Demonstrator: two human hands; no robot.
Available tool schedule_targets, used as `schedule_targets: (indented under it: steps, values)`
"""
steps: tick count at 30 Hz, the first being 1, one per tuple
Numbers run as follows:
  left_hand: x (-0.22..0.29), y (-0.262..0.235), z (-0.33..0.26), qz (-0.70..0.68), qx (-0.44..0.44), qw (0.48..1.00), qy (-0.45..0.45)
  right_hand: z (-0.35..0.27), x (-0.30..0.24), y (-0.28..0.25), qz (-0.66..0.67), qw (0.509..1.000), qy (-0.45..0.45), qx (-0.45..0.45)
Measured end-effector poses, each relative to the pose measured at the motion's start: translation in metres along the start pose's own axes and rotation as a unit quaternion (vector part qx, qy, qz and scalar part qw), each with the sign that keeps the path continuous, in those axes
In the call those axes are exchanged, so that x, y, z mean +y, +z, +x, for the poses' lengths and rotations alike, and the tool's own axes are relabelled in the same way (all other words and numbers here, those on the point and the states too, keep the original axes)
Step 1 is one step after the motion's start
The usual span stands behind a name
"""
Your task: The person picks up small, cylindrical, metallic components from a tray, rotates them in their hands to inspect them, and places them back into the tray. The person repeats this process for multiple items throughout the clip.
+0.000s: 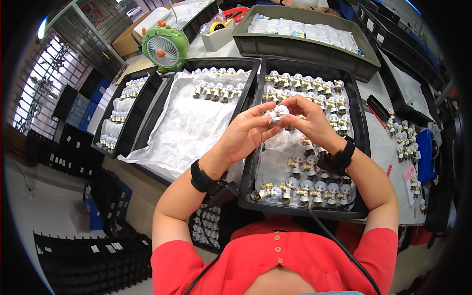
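A small figurine with pale hair and a white body (279, 113) is held between both hands above the right black tray (249, 186). My left hand (242, 132) pinches it from the left, thumb and fingertips closed on it. From the other side my right hand (313, 122) grips its head end with thumb and fingers. Fingers hide part of the figurine. Beneath, rows of similar figurines (305, 191) lie on a clear film in the tray. To the left, a white sheet (196, 132) lines another black tray, with figurines (218, 91) along its far part.
A green fan (163, 48) stands behind the left tray. An olive crate (305, 45) with wrapped items sits at the back. More figurines (404, 140) lie at the right beside a blue object (427, 156). A narrower black tray (120, 147) holds figurines at far left.
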State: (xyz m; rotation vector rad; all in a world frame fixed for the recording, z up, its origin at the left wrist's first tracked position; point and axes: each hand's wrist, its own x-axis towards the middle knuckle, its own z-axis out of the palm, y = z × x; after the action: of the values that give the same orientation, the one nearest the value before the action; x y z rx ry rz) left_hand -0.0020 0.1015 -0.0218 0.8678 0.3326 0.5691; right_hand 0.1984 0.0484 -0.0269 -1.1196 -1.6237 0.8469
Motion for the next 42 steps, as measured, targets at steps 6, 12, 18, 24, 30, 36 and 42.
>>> schedule_targets:
  steps: [6, 12, 18, 24, 30, 36, 42]
  values:
    - [0.001, 0.004, 0.000, -0.005, -0.033, 0.999, -0.021, 0.000, 0.004, 0.001, 0.099, 0.994, 0.044, 0.030]
    - [0.003, 0.009, -0.002, 0.018, -0.024, 0.999, -0.036, 0.000, 0.007, -0.001, 0.057, 0.997, 0.041, 0.025]
    - [0.002, 0.006, -0.001, 0.023, -0.024, 0.999, -0.030, 0.000, 0.006, 0.000, 0.097, 0.993, 0.053, 0.032]
    - [0.000, 0.008, -0.002, 0.002, -0.015, 1.000, 0.003, -0.001, -0.004, 0.002, -0.006, 0.998, -0.063, 0.024]
    - [-0.001, 0.009, -0.003, 0.256, 0.005, 0.966, 0.042, -0.004, -0.014, 0.004, -0.146, 0.979, -0.131, 0.051]
    - [-0.006, 0.009, -0.002, 0.252, 0.008, 0.966, 0.054, -0.004, -0.011, 0.006, -0.080, 0.987, -0.122, 0.070]
    - [0.000, 0.007, -0.002, 0.105, -0.023, 0.993, -0.039, -0.003, -0.011, 0.007, 0.049, 0.993, -0.083, 0.064]
